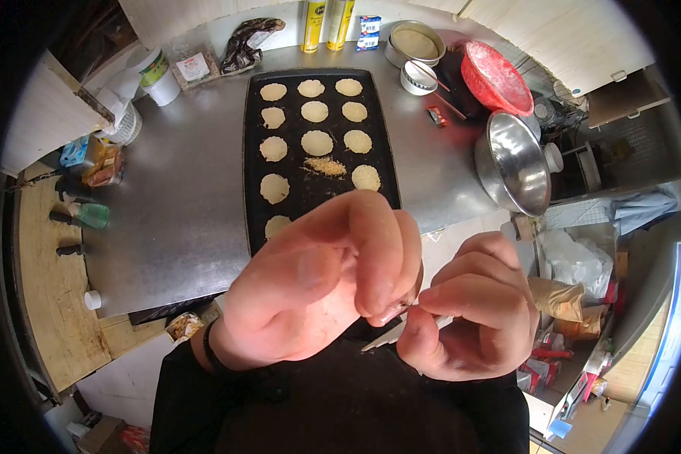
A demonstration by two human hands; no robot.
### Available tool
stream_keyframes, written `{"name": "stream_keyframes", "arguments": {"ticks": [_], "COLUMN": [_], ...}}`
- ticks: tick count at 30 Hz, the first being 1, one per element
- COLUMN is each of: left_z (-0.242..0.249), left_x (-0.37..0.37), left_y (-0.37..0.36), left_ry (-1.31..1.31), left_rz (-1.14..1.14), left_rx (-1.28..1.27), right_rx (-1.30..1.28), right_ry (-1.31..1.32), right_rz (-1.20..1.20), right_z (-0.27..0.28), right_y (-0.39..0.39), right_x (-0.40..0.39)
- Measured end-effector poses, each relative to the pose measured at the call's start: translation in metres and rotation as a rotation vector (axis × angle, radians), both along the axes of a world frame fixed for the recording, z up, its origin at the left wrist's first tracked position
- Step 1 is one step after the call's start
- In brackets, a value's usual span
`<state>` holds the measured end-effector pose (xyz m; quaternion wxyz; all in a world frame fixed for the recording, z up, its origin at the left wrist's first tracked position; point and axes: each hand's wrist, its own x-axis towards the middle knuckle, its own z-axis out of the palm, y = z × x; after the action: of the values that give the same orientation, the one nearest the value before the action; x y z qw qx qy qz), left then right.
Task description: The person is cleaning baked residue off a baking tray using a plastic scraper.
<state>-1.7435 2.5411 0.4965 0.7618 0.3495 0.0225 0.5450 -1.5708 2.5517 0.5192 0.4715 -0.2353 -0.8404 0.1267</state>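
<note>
Close to the camera, my left hand [303, 291] is raised with its fingers curled inward. Beside it, my right hand [480, 310] is closed in a pinch, thumb and forefinger right at the left fingertips. What lies between the fingers I cannot tell. A pale strip [386, 338] shows just below the meeting fingertips. Beyond the hands, a black baking tray [253, 163] lies on the steel table and carries rows of flat, round, pale dough pieces [315, 143]. A small heap of golden crumbs [324, 166] sits among them. My left hand hides the tray's near part.
On the right stand a large steel bowl [511, 163], a red plastic basin [498, 76] and a small white bowl [418, 78]. A round tin [415, 43] and yellow canisters [314, 26] line the back wall. A white tub [159, 79] stands back left on the steel table [166, 204].
</note>
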Motion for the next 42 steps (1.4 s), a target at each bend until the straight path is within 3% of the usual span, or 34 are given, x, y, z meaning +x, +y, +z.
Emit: {"name": "stream_keyframes", "arguments": {"ticks": [15,20,29,42], "left_z": [-0.009,-0.018,-0.078,-0.085], "left_x": [-0.003,-0.016,-0.06,-0.053], "left_y": [0.008,0.008,-0.014,-0.016], "left_ry": [-0.035,-0.036,-0.085,-0.093], "left_rz": [-0.011,0.068,0.331,0.372], "left_rx": [0.001,-0.06,-0.322,-0.348], "right_rx": [-0.034,-0.205,-0.644,-0.869], "right_ry": [0.082,0.272,0.563,0.784], "right_rz": [0.042,0.128,0.419,0.754], "right_z": [-0.004,-0.011,-0.01,-0.007], "right_y": [0.004,0.006,0.014,0.027], "right_x": [-0.001,0.0,0.01,0.008]}}
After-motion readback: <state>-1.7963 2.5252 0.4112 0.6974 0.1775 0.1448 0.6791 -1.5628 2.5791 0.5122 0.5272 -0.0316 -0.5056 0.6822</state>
